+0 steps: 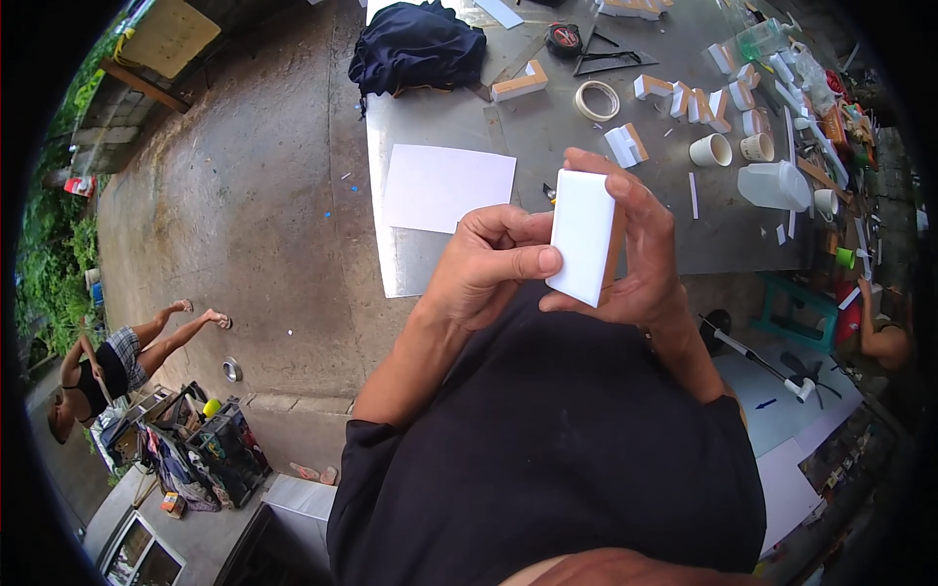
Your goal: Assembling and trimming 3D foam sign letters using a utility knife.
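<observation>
Between both hands, above the near edge of the metal table, is a small white block-shaped piece (582, 234) with a tan side face. My left hand (495, 256) pinches its left edge, thumb on the white face. Around the right side curl the fingers of my right hand (640, 239), fingertips at the top corner and beneath the lower end. A white sheet of paper (449, 188) lies on the table left of the piece. Just beyond my hands sits a similar white and tan piece (626, 145), with a roll of tape (597, 101) behind it.
Several white and tan pieces (692, 101), two paper cups (710, 149) and a plastic container (774, 186) stand at the table's right. Dark cloth (418, 51), a tape measure (564, 39) and a set square (614, 61) lie farther back. People are at far left and far right.
</observation>
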`<state>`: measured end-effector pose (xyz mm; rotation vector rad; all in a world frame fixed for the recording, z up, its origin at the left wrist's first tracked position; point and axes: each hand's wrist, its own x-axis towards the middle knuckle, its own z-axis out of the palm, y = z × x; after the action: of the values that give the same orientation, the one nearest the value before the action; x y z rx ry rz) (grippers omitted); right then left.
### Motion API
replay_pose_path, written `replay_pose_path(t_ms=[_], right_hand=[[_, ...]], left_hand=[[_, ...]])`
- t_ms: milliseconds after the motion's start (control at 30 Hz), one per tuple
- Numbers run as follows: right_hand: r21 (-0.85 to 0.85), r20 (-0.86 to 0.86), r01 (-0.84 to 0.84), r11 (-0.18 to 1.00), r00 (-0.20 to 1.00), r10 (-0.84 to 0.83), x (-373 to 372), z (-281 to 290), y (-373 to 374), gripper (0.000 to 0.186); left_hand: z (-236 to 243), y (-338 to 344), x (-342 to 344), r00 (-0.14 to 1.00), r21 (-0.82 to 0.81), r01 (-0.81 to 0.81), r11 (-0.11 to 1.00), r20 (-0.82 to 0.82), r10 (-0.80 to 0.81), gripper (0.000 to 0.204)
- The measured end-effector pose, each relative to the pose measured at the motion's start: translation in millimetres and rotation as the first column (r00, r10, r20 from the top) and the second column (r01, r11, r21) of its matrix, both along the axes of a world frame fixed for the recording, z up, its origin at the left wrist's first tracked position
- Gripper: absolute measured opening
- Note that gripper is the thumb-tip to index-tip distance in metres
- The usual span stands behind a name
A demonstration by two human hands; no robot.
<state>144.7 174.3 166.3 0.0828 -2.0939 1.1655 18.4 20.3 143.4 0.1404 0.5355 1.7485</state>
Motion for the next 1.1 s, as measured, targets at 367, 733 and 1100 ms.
replay_pose_path(t_ms=[367, 733, 1100], right_hand=[[-0.049, -0.014, 0.028, 0.998, 0.999, -0.028, -14.2, 0.9, -17.9, 0.096], [-0.449, 0.147, -0.015, 0.894, 0.985, 0.090, -6.5, 36.3, -31.9, 0.127], [-0.648, 0.119, -0.047, 0.760, 0.980, 0.162, -27.9, 50.3, -42.0, 0.048]], left_hand=[[4.5, -14.4, -14.8, 0.999, -0.016, 0.049, 0.999, -0.014, -0.049, 0.028], [15.3, -30.4, -19.2, 0.904, 0.060, -0.195, 0.979, -0.377, 0.204, 0.032], [42.5, -35.4, -27.8, 0.118, 0.302, -0.266, 0.915, -0.932, 0.342, 0.031]])
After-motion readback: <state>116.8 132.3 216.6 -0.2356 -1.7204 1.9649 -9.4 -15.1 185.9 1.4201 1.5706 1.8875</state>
